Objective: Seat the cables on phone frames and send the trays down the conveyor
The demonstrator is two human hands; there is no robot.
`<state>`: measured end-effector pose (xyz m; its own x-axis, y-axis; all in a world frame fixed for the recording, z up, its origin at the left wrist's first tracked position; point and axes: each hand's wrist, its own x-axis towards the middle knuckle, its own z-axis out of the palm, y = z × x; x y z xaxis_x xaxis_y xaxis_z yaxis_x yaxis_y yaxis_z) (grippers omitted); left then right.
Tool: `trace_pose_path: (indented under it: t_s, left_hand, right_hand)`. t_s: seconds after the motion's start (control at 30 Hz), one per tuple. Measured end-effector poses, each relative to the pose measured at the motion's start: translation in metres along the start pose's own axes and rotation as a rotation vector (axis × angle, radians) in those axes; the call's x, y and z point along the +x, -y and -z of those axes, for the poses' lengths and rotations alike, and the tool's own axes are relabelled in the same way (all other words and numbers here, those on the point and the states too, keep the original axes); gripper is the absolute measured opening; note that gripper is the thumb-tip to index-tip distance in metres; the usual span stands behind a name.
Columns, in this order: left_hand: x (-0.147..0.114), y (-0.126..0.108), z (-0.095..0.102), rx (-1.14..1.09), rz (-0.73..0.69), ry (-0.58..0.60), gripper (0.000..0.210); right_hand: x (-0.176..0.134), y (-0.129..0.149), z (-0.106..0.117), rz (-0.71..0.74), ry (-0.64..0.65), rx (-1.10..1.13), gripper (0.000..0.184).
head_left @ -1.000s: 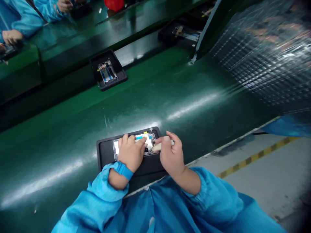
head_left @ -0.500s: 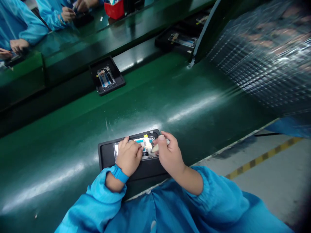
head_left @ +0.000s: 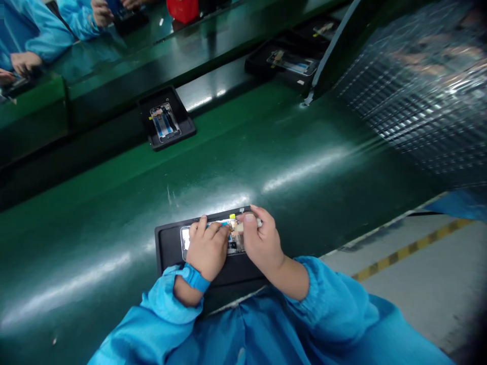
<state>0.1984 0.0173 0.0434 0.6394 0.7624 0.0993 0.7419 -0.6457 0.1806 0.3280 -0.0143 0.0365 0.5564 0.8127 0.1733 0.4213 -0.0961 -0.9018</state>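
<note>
An opened phone (head_left: 185, 243) with its inner parts showing lies in a black tray (head_left: 169, 251) at the table's near edge. My left hand (head_left: 207, 248) rests over the middle of the phone, fingers laid across it and apart from one another, covering much of it. In my right hand (head_left: 264, 241) a pale, pointed stick, like a spudger (head_left: 239, 227), is pinched between thumb and fingers. The stick's tip is over the phone's right part, close to my left fingertips. A small yellow tab (head_left: 232, 216) sticks up at the phone's far edge.
Another black tray (head_left: 186, 126) holds an opened phone (head_left: 165, 121) farther off. More trays (head_left: 258, 65) with phone parts stand beside an upright green panel (head_left: 335, 50). Stacked clear plastic trays (head_left: 418, 111) rise at right. Co-workers' hands (head_left: 26, 63) and a red bin (head_left: 182, 10) are across the table.
The spudger's tip has moved up and left across the phone, toward my left fingertips. My left hand has shifted slightly right. The whole view has tilted a little.
</note>
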Motion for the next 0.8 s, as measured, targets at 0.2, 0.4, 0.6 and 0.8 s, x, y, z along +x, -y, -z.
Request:
trace_pose_path:
  t_s: [0.2,0.4,0.6,0.8]
  left_hand:
    - [-0.0017,-0.0017,-0.0011,0.028,-0.008,0.018,0.025]
    - [-0.0006,-0.0033,-0.0007,0.031,0.001,0.018,0.026]
    - [-0.0007,-0.0032,-0.0012,0.022,0.005,0.022,0.027]
    - [-0.0011,-0.0035,-0.0003,0.022,0.007,0.045,0.029]
  right_hand:
    - [-0.0018,-0.0020,-0.0020,0.112,0.017,-0.035,0.022]
    - [-0.0027,-0.0031,-0.0026,0.123,0.001,-0.068,0.023]
    - [-0.0009,0.0014,-0.0015,0.158,0.031,-0.071,0.019]
    - [-0.0013,0.0016,-0.0007,0.177,0.028,-0.108,0.021]
